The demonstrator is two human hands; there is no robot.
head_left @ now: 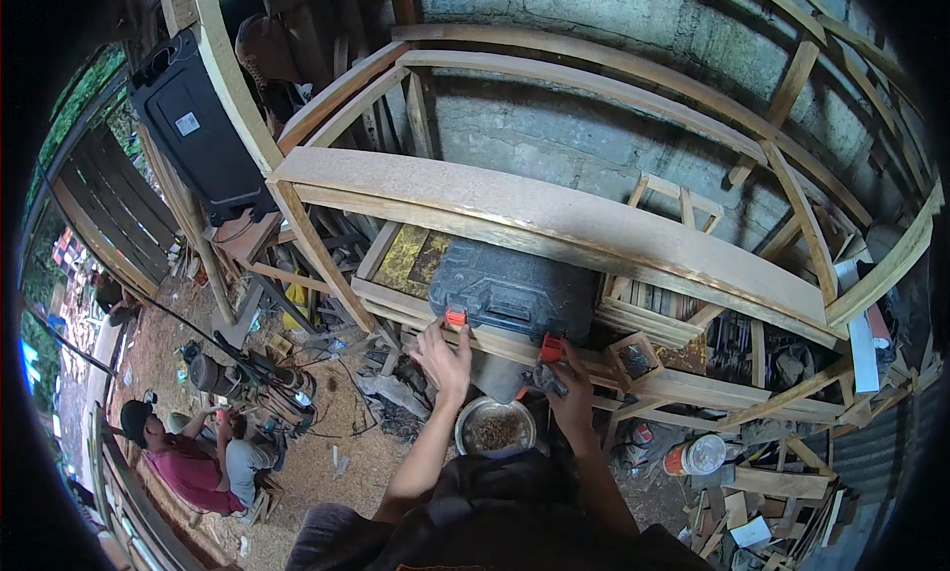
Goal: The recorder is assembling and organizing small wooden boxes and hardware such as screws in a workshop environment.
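A dark grey hard plastic tool case lies on the lower wooden shelf, its two red latches on the side nearest me. My left hand is at the left red latch, thumb and fingers apart around its near side. Beside the right red latch is my right hand, with its fingers curled. A small dark grey thing shows at those fingers; its kind is unclear. The case lid looks closed.
A wooden plank runs above the case. Below my hands stands a metal bowl with brownish contents. A white bucket and wood offcuts are at right. At left, a person in a red shirt sits near a black speaker.
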